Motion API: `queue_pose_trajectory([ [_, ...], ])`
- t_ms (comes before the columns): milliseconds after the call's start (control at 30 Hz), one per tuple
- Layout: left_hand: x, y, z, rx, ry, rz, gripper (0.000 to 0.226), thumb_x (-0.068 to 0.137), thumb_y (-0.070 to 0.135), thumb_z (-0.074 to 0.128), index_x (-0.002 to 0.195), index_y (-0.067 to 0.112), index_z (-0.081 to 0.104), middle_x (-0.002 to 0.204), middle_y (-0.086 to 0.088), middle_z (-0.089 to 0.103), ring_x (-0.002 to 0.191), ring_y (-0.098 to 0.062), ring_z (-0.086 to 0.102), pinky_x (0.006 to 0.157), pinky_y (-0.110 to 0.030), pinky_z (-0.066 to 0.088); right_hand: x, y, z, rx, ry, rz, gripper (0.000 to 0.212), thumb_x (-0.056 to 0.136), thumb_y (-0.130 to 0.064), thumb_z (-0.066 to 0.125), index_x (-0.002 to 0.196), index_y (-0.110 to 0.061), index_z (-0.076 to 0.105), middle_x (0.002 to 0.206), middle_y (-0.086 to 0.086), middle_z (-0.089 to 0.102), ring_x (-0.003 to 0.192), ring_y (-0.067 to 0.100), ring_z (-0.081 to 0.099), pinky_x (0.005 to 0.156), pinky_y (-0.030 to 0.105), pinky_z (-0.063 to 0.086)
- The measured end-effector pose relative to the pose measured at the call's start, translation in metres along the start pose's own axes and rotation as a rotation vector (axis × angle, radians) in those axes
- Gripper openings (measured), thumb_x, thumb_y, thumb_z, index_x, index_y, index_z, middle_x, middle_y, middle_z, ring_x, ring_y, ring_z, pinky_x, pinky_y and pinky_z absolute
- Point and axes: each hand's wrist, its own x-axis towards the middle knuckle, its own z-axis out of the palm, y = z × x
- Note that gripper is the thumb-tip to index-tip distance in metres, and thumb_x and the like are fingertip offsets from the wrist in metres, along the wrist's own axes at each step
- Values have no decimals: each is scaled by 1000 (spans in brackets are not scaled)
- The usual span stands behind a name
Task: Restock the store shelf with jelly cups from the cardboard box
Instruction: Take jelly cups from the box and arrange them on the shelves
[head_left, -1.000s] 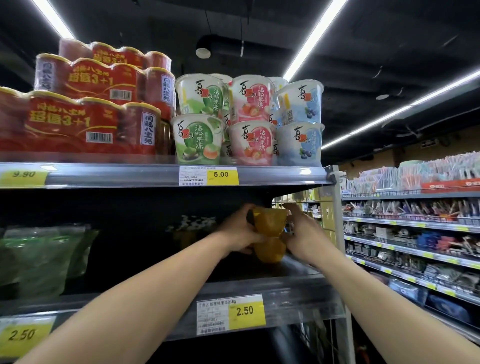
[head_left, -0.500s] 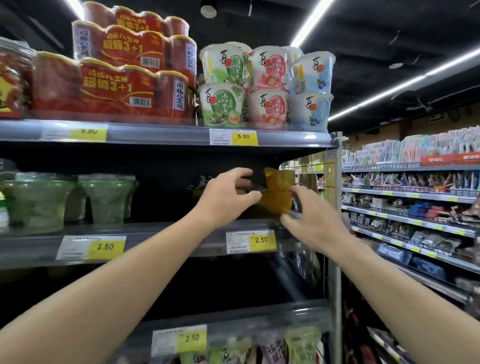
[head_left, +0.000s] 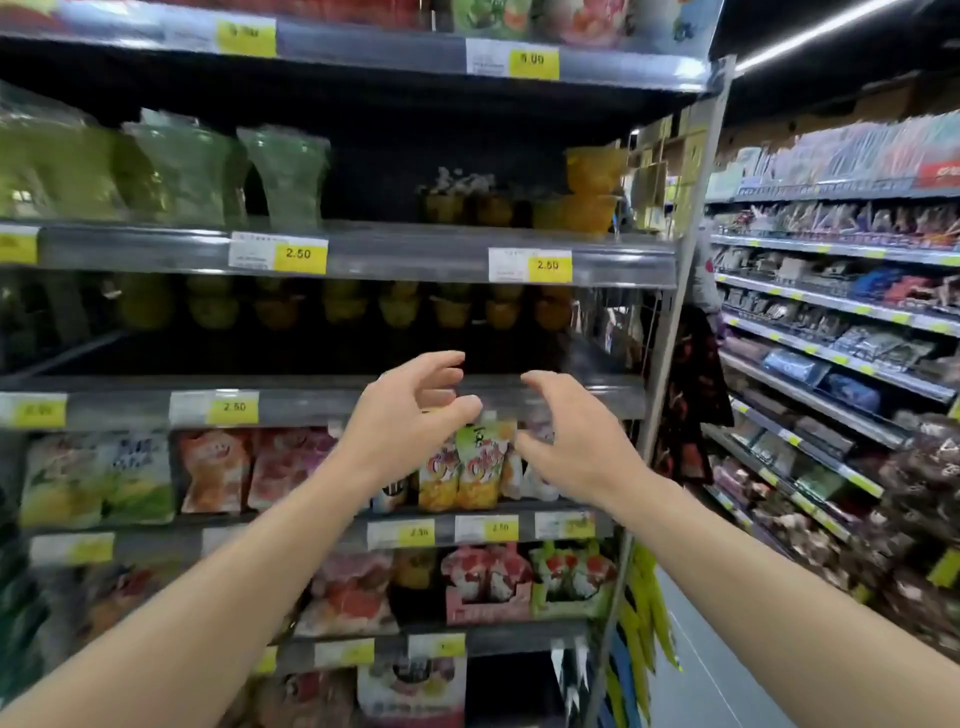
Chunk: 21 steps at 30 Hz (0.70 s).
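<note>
Centre of frame: left hand (head_left: 410, 415) fingers spread and loosely curled, holding nothing; right hand (head_left: 576, 441) the same, fingers apart, thumb out, nothing held. Both hover in front of the third shelf edge (head_left: 311, 402), palms facing each other, a gap between them. Behind that gap, orange-yellow drink pouches (head_left: 470, 467) on the shelf below. Upper right of the shelving: two orange jelly cups (head_left: 592, 189) stacked one on the other at the right end of the second shelf (head_left: 415, 254), well above both hands. Darker cups (head_left: 462, 200) just beside them, blurred. Green cups (head_left: 283, 174) at upper left, same shelf. Yellow price tag (head_left: 548, 265) reads 2.50. Cardboard box not visible.
</note>
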Motion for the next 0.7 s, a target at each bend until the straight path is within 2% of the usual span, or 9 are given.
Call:
queue_pose_trajectory([
  [67,-31,-14,13,22,-14,-74,53,88,36,71,138,37,54,128,18,62,108,4,63,85,-18,53,-26,7,24,10,-79,21,65,91,-33,63,148,-19,36,148,0,43,135,19,41,107,31,36],
  [233,-115,-53,49,32,-80,-325,56,90,34,70,142,32,51,132,15,60,111,1,61,97,-30,53,-105,29,82,45,-365,92,68,94,-39,59,152,-20,28,154,0,34,140,19,36,109,32,35],
  [400,-202,-110,87,13,-197,-580,58,91,37,69,144,33,47,134,16,56,115,-4,60,94,-25,49,-190,52,141,90,-611,176,66,95,-38,58,152,-21,29,154,0,34,135,21,41,104,34,41],
  [500,-257,-160,99,-22,-240,-727,55,89,38,72,139,37,50,131,18,58,111,-3,62,99,-32,52,-238,63,181,121,-717,243,65,92,-37,60,149,-21,33,150,2,39,134,22,42,106,37,40],
  [633,-327,-219,119,-82,-236,-937,55,87,23,75,138,26,54,132,5,59,107,-12,65,96,-32,52,-294,79,236,119,-855,345,65,87,-35,64,145,-16,41,144,6,46,132,25,46,106,36,41],
  [700,-358,-246,126,-110,-240,-1028,56,86,20,76,138,21,54,136,-2,59,108,-17,66,99,-37,52,-315,83,264,102,-928,386,64,88,-35,64,145,-15,41,144,7,46,131,25,46,105,36,41],
])
